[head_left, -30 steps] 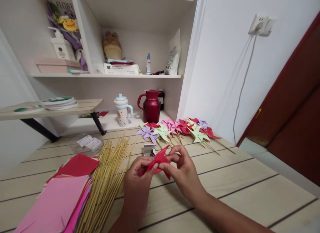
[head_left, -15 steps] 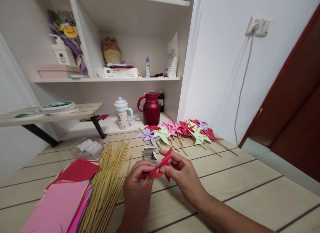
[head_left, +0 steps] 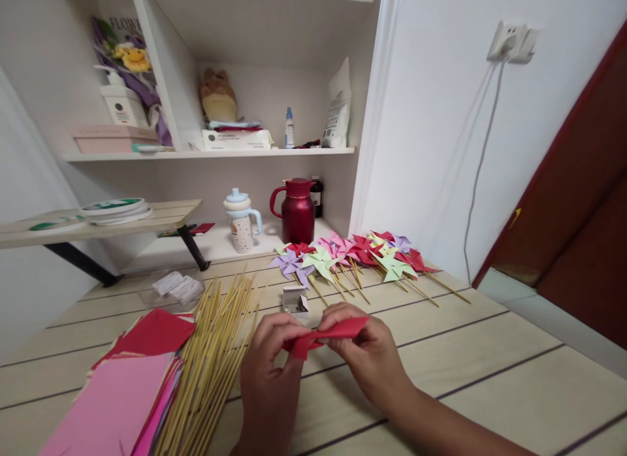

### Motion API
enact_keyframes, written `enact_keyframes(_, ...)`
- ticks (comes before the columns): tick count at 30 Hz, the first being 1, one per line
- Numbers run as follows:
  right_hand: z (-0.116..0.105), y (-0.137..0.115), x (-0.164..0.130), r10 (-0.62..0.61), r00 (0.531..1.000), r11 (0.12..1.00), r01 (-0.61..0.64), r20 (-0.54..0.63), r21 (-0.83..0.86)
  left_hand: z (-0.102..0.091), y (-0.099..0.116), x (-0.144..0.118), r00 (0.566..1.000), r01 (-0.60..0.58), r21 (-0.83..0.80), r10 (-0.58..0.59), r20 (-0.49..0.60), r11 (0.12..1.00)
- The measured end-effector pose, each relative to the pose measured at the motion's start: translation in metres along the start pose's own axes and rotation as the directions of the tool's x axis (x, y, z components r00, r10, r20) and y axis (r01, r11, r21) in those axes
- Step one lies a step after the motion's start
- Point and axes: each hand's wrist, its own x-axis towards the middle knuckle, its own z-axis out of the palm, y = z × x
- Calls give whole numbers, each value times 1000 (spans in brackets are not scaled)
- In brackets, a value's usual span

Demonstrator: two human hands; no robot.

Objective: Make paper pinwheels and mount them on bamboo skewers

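Observation:
A partly folded red paper pinwheel (head_left: 337, 330) is held between my two hands above the table. My left hand (head_left: 274, 358) pinches its left side, fingers closed on the paper. On the other side, my right hand (head_left: 369, 355) grips the paper between thumb and fingers, with one red flap reaching out over the index finger. The centre of the pinwheel is partly hidden by the fingertips. Just beyond my hands stands a small open box (head_left: 295, 302) with small dark items inside.
Thin wooden sticks (head_left: 215, 351) lie left of my hands, beside a stack of coloured paper (head_left: 112, 397). Finished pinwheels on sticks (head_left: 343, 253) lie at the back right. Behind are a red jug (head_left: 298, 214), a cup (head_left: 240, 224) and a small raised stand (head_left: 171, 214).
My right hand has turned and closed in nearer my left. The red paper has tipped from standing up to lying flatter, its flap now pointing right.

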Motion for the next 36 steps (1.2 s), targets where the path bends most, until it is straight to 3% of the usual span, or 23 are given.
enact_keyframes(9, 0, -4, 0, -149, 989, 987, 149, 12, -53, -8, -5, 1, 963, -264, 96, 258, 76, 960)
enact_keyframes(19, -2, -11, -1, -260, 965, 964, 262, 47, -50, -17, -2, 4, 913, -402, 169, 381, 144, 900)
enact_keyframes(23, -1, -10, -2, -177, 984, 984, 177, 26, -7, -14, -2, 4, 929, -359, 128, 342, 141, 924)
enact_keyframes(25, 0, -8, -2, -5, 1000, 998, 6, -13, 55, -10, -1, 5, 960, -263, 109, 249, 128, 959)
enact_keyframes(27, 2, -6, -1, 176, 983, 977, -170, -43, 127, -6, -1, 6, 982, -155, 95, 142, 127, 983)
enact_keyframes(29, 4, -6, 0, 278, 959, 948, -264, -56, 178, -4, -3, 7, 988, -80, 76, 70, 134, 994)
enact_keyframes(36, 6, -8, 4, 307, 949, 935, -288, -66, 210, -2, -6, 8, 988, 33, 20, -36, 148, 999)
